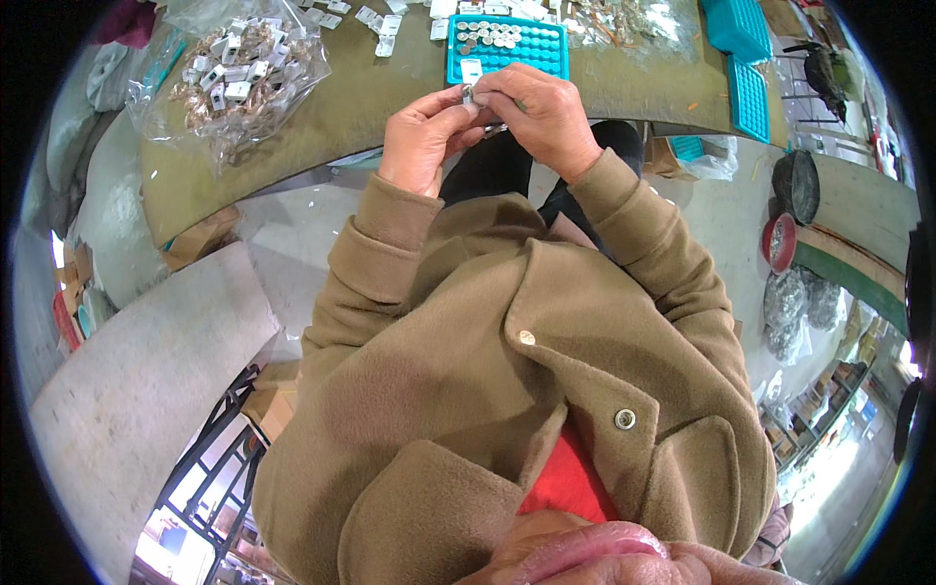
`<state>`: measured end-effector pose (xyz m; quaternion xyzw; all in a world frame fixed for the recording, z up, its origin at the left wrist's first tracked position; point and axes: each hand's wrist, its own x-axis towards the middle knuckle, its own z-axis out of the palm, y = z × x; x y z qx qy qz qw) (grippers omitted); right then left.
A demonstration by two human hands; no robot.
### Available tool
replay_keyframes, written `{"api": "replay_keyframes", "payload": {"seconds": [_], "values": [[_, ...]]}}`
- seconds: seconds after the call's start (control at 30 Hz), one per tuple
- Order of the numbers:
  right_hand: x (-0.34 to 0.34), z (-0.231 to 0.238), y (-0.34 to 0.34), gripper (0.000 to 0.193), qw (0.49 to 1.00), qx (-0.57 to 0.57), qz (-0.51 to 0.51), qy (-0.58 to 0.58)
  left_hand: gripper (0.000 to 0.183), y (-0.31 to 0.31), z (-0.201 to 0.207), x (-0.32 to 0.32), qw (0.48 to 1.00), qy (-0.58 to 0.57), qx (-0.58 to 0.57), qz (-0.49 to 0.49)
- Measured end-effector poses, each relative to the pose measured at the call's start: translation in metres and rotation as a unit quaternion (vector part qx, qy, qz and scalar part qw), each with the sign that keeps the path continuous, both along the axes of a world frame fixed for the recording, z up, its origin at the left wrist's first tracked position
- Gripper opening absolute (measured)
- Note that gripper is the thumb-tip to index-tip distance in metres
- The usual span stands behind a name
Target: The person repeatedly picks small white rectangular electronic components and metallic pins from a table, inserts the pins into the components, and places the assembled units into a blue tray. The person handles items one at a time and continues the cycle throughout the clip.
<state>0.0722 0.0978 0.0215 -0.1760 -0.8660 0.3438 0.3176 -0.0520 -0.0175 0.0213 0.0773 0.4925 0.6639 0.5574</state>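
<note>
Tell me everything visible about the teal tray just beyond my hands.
The teal tray is shallow, rectangular, seemingly plastic, with rows of round hollows. Silvery round pieces sit toward its upper left; other hollows look unfilled. It lies on the table. The right hand and a held white piece overlap it in view; contact can't be told.

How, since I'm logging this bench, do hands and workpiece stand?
Left hand and right hand pinching small white-and-metal piece. Teal tray just beyond, partly filled. Nothing visibly blocking.

Left hand (426, 141) beside right hand (538, 112), both curled
</note>
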Motion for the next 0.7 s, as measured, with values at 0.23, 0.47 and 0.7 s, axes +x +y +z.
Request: {"api": "replay_keyframes", "payload": {"seconds": [0.23, 0.47, 0.7], "values": [[-0.012, -0.001, -0.001, 0.013, 0.999, 0.030, 0.013, 0.027, 0.024, 0.002, -0.005, -0.006, 0.999, 0.022, -0.003, 0.034], [-0.036, -0.006, 0.029, 0.016, 0.997, 0.028, -0.066, 0.007, 0.017, 0.005, -0.007, -0.025, 0.999, 0.023, -0.023, 0.032], [-0.044, -0.023, 0.029, 0.011, 0.978, 0.163, -0.068, -0.108, 0.016, 0.005, -0.010, -0.023, 0.999, 0.007, -0.007, 0.044]]}}
